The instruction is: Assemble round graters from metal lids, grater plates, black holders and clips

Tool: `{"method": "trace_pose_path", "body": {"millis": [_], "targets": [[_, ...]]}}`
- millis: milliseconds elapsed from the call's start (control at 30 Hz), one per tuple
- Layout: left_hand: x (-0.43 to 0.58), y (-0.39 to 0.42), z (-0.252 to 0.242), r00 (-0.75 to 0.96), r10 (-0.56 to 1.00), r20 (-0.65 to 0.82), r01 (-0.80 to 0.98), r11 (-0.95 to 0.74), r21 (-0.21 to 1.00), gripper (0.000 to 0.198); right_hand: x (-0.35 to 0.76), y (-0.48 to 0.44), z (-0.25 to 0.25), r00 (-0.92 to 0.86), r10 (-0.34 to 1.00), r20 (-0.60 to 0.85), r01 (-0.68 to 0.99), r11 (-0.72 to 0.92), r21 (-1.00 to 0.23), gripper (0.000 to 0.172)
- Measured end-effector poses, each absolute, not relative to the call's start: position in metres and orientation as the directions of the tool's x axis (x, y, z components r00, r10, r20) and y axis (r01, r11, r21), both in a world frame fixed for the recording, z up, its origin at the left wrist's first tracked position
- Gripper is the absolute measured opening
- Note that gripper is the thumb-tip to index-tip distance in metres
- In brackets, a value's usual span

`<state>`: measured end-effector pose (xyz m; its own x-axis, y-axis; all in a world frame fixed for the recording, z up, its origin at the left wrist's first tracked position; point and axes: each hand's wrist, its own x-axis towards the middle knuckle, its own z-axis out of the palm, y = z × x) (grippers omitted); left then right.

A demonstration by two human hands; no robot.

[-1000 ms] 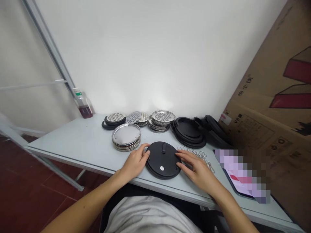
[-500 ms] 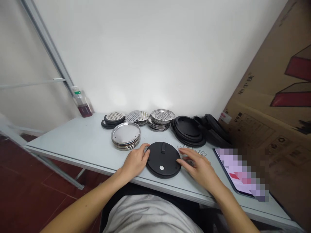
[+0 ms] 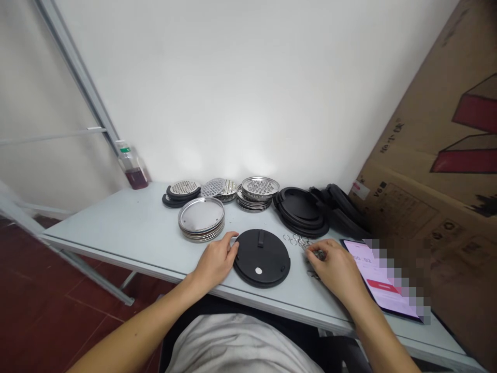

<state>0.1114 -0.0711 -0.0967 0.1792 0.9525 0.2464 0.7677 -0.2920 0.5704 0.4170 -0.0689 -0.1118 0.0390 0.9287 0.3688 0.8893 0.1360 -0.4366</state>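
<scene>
A round black plate (image 3: 267, 261) with a short tab near its far edge and a white dot near its front lies flat at the table's front. My left hand (image 3: 217, 259) is closed on its left edge, the thumb on top. To the right, my right hand (image 3: 330, 264) reaches down among small metal rings (image 3: 294, 240) scattered on the table, away from the plate. Its thumb and forefinger are pinched together; what they hold, if anything, is too small to make out. More small metal pieces show partly under that hand.
Metal discs (image 3: 201, 215) are stacked behind my left hand. Grater discs (image 3: 260, 186) stand along the wall, beside stacked black plates (image 3: 301, 207). A lit phone (image 3: 382, 280) lies right, by a cardboard box (image 3: 419, 207). A bottle (image 3: 134, 168) stands far left on the table (image 3: 104, 228).
My right hand has let go of the plate's right edge and moved right to the rings, its fingers now pinched. My left hand stays at the plate.
</scene>
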Motion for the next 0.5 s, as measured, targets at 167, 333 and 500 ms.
{"method": "trace_pose_path", "body": {"millis": [167, 333, 500], "targets": [[0.111, -0.071, -0.097, 0.181, 0.952, 0.246, 0.764, -0.294, 0.574, 0.031, 0.414, -0.069, -0.113, 0.018, 0.943, 0.333, 0.926, 0.110, -0.360, 0.023], [0.111, -0.071, -0.099, 0.183, 0.949, 0.255, 0.761, -0.301, 0.575, 0.032, 0.411, -0.070, -0.115, -0.042, 0.940, 0.340, 0.925, 0.165, -0.343, 0.021], [0.110, -0.070, -0.099, 0.186, 0.944, 0.271, 0.750, -0.315, 0.582, 0.031, 0.406, -0.069, -0.114, -0.015, 0.932, 0.363, 0.933, 0.143, -0.329, 0.016]]}}
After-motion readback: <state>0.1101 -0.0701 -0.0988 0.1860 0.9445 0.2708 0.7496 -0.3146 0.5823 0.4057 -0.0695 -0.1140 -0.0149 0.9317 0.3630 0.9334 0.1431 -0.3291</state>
